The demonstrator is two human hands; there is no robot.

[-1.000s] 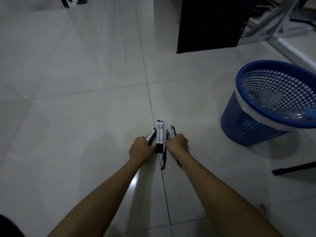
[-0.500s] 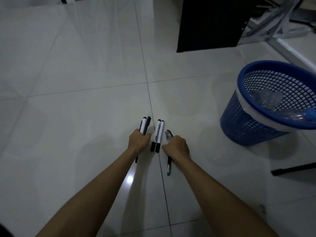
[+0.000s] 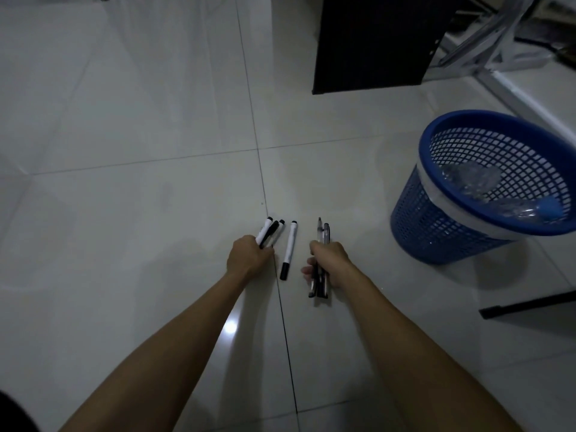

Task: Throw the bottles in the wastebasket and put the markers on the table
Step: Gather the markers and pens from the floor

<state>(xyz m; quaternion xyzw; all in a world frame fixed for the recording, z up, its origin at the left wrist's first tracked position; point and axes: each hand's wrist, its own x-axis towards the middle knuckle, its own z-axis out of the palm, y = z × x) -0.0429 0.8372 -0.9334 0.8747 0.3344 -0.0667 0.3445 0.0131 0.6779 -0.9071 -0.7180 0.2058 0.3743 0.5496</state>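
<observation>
My left hand (image 3: 247,256) is closed around a bunch of white markers with black caps (image 3: 268,231), their tips sticking out beyond my fingers. My right hand (image 3: 329,260) grips a bundle of dark pens (image 3: 321,283) that pokes out above and below the fist. Between both hands one white marker (image 3: 289,249) lies alone on the tiled floor, black cap toward me. The blue mesh wastebasket (image 3: 436,232) stands to the right, tilted toward me, with clear crushed bottles (image 3: 470,179) and a blue-capped bottle (image 3: 526,208) inside.
A black cabinet panel (image 3: 374,42) stands on the floor at the back. A metal frame (image 3: 486,48) runs along the far right. A dark bar (image 3: 530,305) lies on the floor right of the basket. Pale glossy tiles stretch to the left.
My hands have moved apart. The left hand took one more marker from the middle pair, leaving a single marker on the floor. The right hand has lifted its pens into a full grip.
</observation>
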